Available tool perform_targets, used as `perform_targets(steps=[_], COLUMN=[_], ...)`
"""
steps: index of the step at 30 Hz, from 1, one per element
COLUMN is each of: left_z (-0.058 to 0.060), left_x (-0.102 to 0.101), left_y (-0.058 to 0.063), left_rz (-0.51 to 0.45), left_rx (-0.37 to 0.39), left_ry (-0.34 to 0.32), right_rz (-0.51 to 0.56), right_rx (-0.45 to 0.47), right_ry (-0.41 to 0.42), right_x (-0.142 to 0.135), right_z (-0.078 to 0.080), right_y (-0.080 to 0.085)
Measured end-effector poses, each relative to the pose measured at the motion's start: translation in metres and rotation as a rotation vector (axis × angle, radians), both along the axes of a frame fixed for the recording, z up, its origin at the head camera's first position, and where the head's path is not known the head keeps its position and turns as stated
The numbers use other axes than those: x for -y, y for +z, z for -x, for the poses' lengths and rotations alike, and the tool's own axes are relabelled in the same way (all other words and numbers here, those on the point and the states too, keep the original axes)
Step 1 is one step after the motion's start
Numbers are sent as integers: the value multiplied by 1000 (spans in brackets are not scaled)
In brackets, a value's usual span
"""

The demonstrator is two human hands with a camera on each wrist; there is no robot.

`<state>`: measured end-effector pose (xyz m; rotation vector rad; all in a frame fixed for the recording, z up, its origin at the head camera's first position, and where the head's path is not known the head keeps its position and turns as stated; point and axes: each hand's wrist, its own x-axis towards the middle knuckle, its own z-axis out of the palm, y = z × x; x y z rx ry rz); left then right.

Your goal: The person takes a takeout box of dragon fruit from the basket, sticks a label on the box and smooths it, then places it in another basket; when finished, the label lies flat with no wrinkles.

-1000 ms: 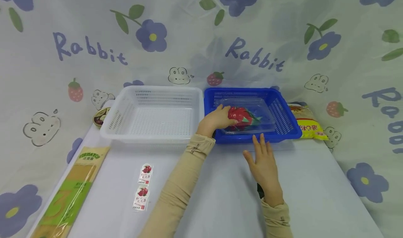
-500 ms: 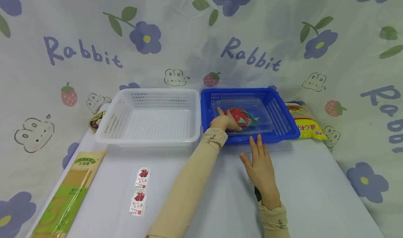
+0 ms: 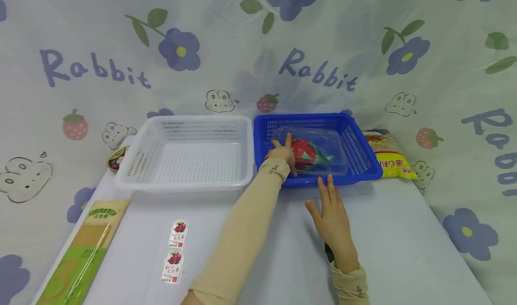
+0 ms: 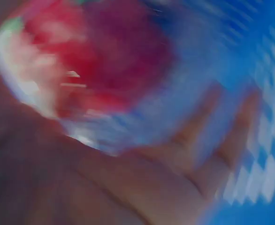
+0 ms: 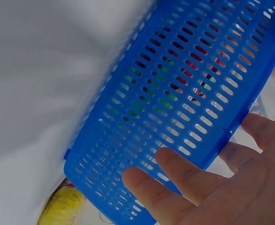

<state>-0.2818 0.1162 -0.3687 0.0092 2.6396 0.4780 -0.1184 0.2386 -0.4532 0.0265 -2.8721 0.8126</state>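
Note:
My left hand (image 3: 282,154) reaches into the blue basket (image 3: 355,177), at the left end of a clear plastic box (image 3: 337,161). Red and green dragon fruit (image 3: 304,154) shows through the clear plastic. In the blurred left wrist view, the box lies close along the palm, and the extended fingers (image 4: 231,140) are spread beside it against the basket's lattice. My right hand (image 3: 333,220) is just in front of the basket, palm down with fingers straight and apart. From the right wrist, its fingertips (image 5: 168,157) overlap the basket's slotted front wall.
A white basket (image 3: 183,186) adjoins the blue one on the left, with a round container (image 3: 114,161) behind its left side. A long noodle packet (image 3: 82,255) lies far left. Two dragon fruit stickers (image 3: 177,233) lie near the middle. A yellow bag (image 3: 389,159) sits right.
My left hand has moved from over the dragon fruit to the box's left end, lower in the basket. The view has shifted slightly; the right hand stays at the basket's front.

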Motion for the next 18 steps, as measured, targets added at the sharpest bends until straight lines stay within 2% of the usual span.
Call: perform_targets(steps=[5, 14, 18], left_z=[6, 4, 8], left_x=[3, 10, 14], left_y=[-15, -11, -5], left_rz=[46, 15, -80], left_rx=[-72, -147, -175], left_ry=[-32, -119, -169], right_rz=[8, 13, 6], right_rx=[-11, -43, -46], right_ry=[12, 12, 10], right_x=[2, 1, -1], right_z=[-2, 0, 0], right_y=[-3, -3, -2])
